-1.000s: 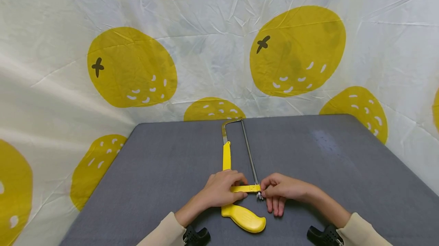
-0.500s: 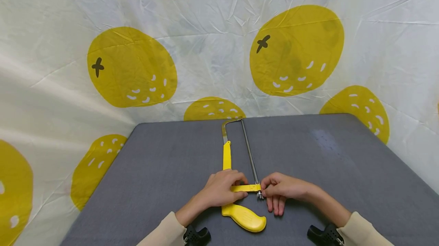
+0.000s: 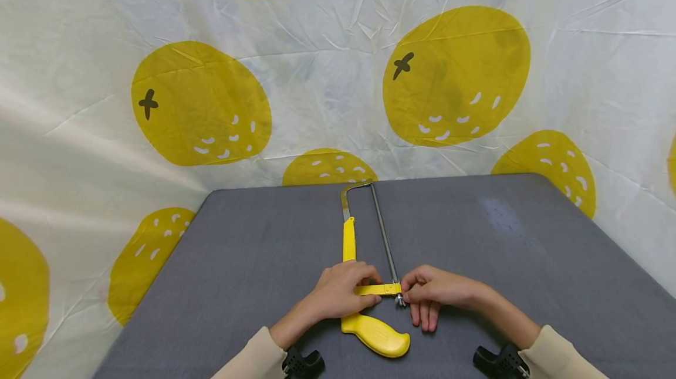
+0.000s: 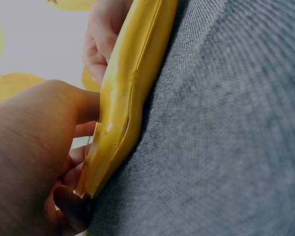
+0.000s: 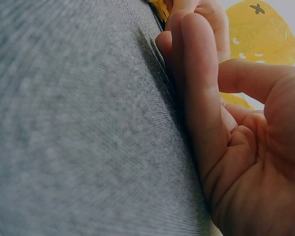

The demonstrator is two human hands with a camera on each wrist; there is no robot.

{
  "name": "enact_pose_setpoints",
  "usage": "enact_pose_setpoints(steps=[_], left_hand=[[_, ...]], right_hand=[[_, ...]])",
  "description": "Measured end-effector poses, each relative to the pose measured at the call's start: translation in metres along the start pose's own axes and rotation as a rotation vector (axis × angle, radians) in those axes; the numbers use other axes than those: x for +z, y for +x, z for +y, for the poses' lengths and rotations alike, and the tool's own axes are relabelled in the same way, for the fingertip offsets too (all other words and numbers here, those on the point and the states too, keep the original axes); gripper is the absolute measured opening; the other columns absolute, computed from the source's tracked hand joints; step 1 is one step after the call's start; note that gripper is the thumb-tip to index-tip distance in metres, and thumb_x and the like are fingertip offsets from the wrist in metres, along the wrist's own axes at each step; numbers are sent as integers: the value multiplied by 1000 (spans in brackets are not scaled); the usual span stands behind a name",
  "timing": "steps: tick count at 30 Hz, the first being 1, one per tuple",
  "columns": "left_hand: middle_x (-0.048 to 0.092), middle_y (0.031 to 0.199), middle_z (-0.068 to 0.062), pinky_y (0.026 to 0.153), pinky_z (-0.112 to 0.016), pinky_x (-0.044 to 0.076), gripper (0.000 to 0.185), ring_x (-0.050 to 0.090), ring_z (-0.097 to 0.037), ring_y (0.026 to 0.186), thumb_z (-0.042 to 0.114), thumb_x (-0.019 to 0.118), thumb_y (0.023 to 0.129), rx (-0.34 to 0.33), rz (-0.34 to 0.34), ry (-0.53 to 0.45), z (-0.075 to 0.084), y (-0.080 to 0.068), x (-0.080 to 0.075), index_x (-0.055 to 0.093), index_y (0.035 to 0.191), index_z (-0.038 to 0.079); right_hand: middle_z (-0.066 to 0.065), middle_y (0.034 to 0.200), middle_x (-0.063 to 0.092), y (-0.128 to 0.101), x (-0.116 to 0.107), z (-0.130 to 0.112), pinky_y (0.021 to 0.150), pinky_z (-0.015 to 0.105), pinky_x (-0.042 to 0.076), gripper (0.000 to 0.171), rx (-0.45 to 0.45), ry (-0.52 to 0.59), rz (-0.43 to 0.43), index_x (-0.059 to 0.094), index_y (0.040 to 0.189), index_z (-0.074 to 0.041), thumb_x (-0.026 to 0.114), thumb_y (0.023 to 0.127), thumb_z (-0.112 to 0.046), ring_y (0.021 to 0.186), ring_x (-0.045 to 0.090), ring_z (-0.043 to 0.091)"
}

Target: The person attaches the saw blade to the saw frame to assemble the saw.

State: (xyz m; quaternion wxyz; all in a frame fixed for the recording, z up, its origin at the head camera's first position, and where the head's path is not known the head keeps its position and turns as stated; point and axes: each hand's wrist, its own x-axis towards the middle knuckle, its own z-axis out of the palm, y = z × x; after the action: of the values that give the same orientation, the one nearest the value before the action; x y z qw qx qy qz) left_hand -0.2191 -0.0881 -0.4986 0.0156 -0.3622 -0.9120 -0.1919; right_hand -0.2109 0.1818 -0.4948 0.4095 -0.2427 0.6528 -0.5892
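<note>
hacksaw handle: glossy yellow plastic | table: matt grey woven cloth

hacksaw on table — hands at its near end.

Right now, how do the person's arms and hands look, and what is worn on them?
Both hands are bare: the left hand and the right hand wear no gloves or rings that can be seen. Each forearm has a long cream sleeve reaching the wrist. A black wrist mount sits under the left wrist, and another black mount under the right.
</note>
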Motion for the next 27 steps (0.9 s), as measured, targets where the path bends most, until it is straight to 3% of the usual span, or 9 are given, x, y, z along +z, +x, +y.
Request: enact_pose_setpoints(steps=[27], left_hand=[[58,84,18,56,-21,37,19,48,4,71,48,74,92,-4,7,7,0,2,-1,71,109,39]], right_hand=[[11,78,73,0,-4,-3,55,30,59,9,2,0,-13,57,100,2,52,102,-6,59,72,11]])
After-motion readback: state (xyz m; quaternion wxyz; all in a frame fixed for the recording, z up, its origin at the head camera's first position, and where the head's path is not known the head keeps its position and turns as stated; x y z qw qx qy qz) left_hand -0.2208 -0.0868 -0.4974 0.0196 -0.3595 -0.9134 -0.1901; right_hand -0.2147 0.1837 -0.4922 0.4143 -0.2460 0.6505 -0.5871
